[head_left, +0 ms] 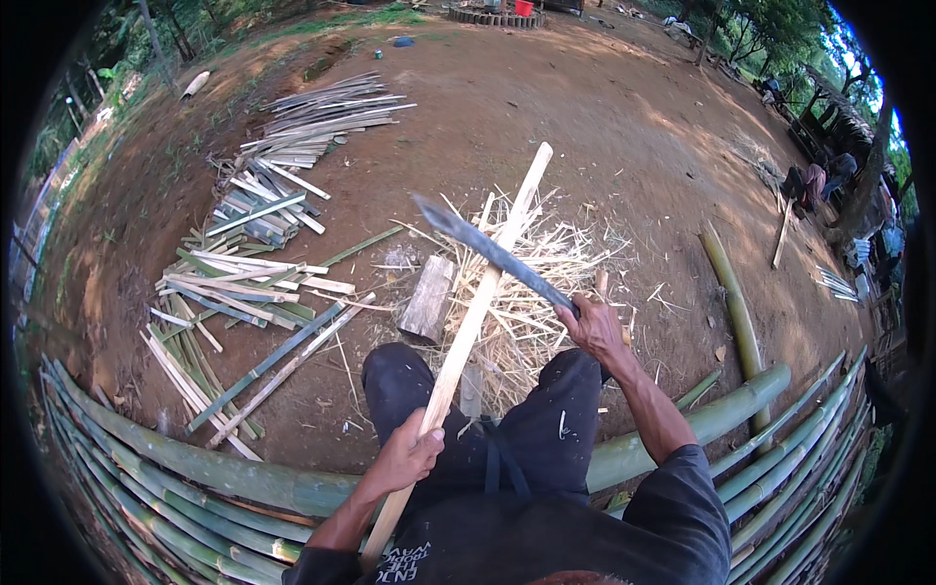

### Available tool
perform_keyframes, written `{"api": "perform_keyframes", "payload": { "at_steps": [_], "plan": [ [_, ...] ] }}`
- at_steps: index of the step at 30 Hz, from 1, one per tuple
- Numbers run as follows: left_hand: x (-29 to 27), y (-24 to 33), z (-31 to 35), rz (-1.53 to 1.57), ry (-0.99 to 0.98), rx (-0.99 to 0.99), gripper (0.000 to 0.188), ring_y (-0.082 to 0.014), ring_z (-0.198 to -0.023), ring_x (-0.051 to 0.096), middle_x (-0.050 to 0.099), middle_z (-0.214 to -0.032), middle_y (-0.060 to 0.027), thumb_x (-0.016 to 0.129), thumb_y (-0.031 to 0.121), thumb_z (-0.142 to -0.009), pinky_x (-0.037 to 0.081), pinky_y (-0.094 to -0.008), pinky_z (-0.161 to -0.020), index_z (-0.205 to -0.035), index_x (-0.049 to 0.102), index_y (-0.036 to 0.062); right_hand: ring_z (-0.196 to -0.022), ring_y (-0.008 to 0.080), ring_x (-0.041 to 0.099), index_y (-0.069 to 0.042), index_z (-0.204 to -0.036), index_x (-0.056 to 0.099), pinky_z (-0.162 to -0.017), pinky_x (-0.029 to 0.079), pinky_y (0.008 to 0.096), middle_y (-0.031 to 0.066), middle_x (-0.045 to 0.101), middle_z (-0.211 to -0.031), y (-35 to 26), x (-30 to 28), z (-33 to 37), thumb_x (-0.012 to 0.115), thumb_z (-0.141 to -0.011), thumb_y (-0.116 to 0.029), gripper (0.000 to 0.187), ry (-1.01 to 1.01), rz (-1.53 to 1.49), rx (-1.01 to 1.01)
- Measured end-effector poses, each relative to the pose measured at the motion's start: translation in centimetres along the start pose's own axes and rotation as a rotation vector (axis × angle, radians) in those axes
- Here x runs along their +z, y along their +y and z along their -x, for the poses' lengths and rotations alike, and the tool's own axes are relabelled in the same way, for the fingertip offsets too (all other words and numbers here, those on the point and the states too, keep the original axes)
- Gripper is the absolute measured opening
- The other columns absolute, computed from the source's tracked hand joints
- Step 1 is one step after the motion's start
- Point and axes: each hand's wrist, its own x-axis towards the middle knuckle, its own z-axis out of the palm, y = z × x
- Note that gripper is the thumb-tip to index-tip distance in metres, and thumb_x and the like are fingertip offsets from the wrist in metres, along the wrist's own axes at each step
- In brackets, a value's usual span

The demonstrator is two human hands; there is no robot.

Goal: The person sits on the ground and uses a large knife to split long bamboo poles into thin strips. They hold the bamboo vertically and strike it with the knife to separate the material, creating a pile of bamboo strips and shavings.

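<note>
My left hand (pixel 408 450) is closed around the lower part of a long pale bamboo strip (pixel 475 317), which slants up and away between my knees. In my right hand (pixel 593 330) is a machete (pixel 492 252) with a dark blade, its handle partly hidden by my fingers. The blade crosses over the strip's upper half, its tip pointing to the far left; whether it touches the strip I cannot tell. Beneath them lies a heap of pale shavings (pixel 531 302), and a short wooden block (pixel 427 297) sits on the ground beside it.
Split bamboo strips (pixel 253 278) lie in piles to the left, with more strips (pixel 331 112) farther off. Thick green bamboo poles (pixel 244 480) run across both sides of me. Another pole (pixel 733 302) lies on the right. A person (pixel 814 180) is at the far right.
</note>
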Motion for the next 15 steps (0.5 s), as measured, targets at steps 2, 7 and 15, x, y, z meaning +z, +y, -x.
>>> {"api": "perform_keyframes", "payload": {
  "at_steps": [2,7,15],
  "plan": [
    [0.0,1.4,-0.6,0.060,-0.023,0.000,0.031,-0.0036,-0.052,0.036,0.042,-0.072,0.0013,0.046,0.019,-0.100,0.033,-0.0215,-0.043,-0.128,0.040,0.0079,-0.051,0.0364,0.060,-0.003,-0.078,0.057,-0.052,0.048,0.0473,0.0175,0.056,-0.054,-1.0,0.5,2.4,0.059,-0.085,-0.054,0.052,-0.042,0.034,-0.297],
    [-0.4,2.7,0.0,0.059,-0.046,-0.009,0.029,-0.0032,-0.051,0.033,0.041,-0.073,0.0010,0.044,0.021,-0.101,0.031,-0.0202,-0.043,-0.127,0.039,0.0079,-0.052,0.0381,0.059,-0.001,-0.073,0.059,-0.052,0.047,0.0482,0.0188,0.056,-0.055,0.9,-0.7,-0.1,0.055,-0.088,-0.057,0.058,-0.016,0.026,0.017],
    [0.1,1.7,0.0,0.042,-0.054,-0.009,0.034,-0.0033,-0.050,0.033,0.038,-0.070,0.0016,0.045,0.024,-0.101,0.031,-0.0201,-0.042,-0.128,0.039,0.0048,-0.055,0.0354,0.062,-0.002,-0.077,0.062,-0.074,0.049,0.0521,0.0177,0.059,-0.057,0.9,-2.1,1.2,0.049,-0.089,-0.058,0.058,-0.052,0.127,-0.237]
  ]
}}
